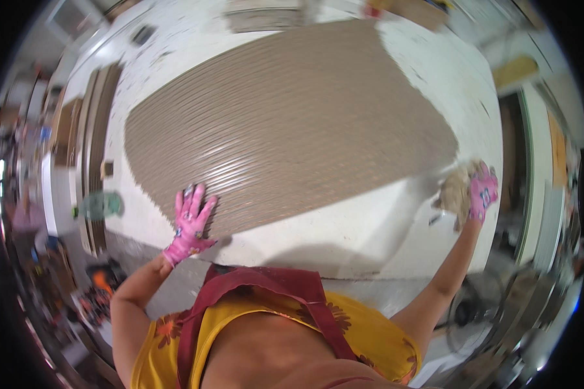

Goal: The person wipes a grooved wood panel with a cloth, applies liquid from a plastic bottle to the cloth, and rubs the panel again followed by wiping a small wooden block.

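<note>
A large brown ribbed panel (292, 123) lies on the white table. My left hand (193, 223), in a pink patterned glove, rests flat with spread fingers on the panel's near left corner. Off the panel's right end, my right hand (482, 192), in a matching glove, is closed on a crumpled beige rag (456, 193) over the white tabletop. The rag is slightly blurred, and part of its far side is hidden by the hand.
Long brown strips (97, 129) lie along the table's left edge, with a clear greenish container (102, 205) by them. Stacked boards (264, 16) sit at the far edge. A fan (477, 305) stands on the floor at lower right. The white table (344, 236) has dark scuffs.
</note>
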Demonstrator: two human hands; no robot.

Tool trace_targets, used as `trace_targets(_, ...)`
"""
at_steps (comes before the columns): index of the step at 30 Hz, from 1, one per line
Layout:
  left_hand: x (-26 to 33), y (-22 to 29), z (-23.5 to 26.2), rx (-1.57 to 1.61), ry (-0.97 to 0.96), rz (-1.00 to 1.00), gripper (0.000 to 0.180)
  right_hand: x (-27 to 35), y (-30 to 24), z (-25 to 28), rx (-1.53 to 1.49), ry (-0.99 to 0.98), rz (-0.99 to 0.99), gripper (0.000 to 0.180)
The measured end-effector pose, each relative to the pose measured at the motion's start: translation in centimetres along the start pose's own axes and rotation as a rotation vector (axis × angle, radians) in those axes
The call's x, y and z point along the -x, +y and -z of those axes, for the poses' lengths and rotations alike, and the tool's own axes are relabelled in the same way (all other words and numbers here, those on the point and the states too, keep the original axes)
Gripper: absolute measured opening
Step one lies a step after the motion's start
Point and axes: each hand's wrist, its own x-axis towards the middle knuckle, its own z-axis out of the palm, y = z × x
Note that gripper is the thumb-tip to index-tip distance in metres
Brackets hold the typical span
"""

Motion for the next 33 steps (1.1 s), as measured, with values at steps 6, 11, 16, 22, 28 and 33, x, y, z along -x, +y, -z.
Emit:
trace_targets(6, 2.8, -0.1, -1.4, 0.094, 0.149, 0.206, 0.112, -3.1, -23.8, 6.0, -0.405, 0.221, 0.627, 0.038)
trace_targets(11, 4.2, -0.5, -1.8, 0.112, 0.192, 0.341, 0.108, -6.2, -43.3, 5.0, -0.542, 0.156, 0.862, 0.056)
trace_targets(16, 4.2, -1.4, -2.1, 0.198, 0.229, 0.38, 0.101, -10.8, -53.0, 5.2, -0.185, -0.154, 0.758, 0.064)
trace_targets(22, 3.7, -3.0, -1.9, 0.208, 0.345, 0.35, 0.096, -11.2, -53.6, 4.6, -0.153, -0.146, 0.676, 0.063)
trace_targets(28, 3.5, -8.2, -0.9, 0.153, 0.316, 0.26, 0.102, -10.3, -52.4, 3.0, -0.247, -0.069, 0.599, 0.06)
trace_targets(33, 3.0, -12.3, 0.6, 0.116, 0.244, 0.187, 0.105, -8.1, -50.8, 4.0, -0.192, -0.118, 0.5, 0.056)
